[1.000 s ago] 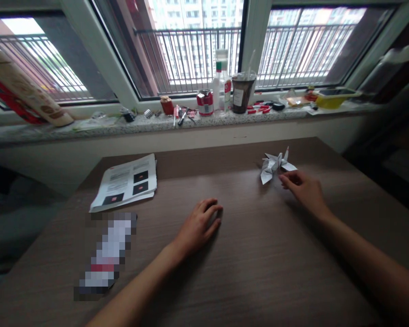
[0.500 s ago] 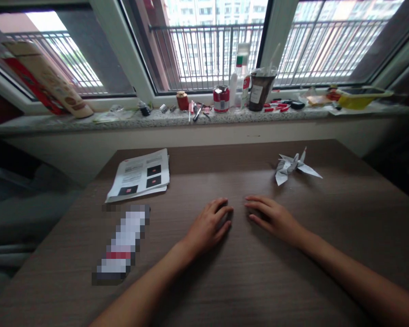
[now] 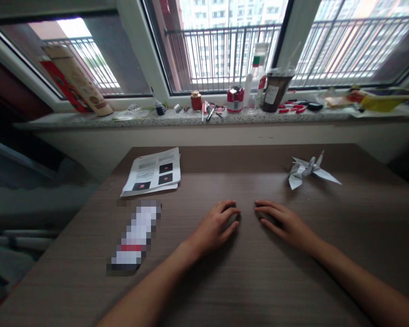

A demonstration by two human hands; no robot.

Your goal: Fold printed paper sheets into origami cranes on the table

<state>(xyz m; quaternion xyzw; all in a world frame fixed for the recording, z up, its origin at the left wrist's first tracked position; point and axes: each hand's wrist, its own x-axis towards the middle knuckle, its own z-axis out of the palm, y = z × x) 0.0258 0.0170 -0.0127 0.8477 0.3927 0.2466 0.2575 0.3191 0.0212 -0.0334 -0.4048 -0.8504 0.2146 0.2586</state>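
My left hand (image 3: 215,227) rests palm down on the brown wooden table (image 3: 245,281), fingers loosely curled and apart, holding nothing. My right hand (image 3: 282,221) lies flat beside it, fingers stretched toward the left hand, also empty. A folded white paper crane (image 3: 306,168) stands on the table beyond and to the right of my right hand, clear of it. A stack of printed sheets (image 3: 153,171) lies at the far left of the table.
A blurred-out oblong object (image 3: 134,237) lies left of my left arm. The stone windowsill (image 3: 88,120) carries a red can (image 3: 235,99), a bottle (image 3: 254,81), a dark cup (image 3: 273,91), pens, a yellow container (image 3: 385,100) and a leaning box (image 3: 77,79).
My right hand let go of the paper crane and drew back left to lie beside my left hand. The view shifted left slightly.
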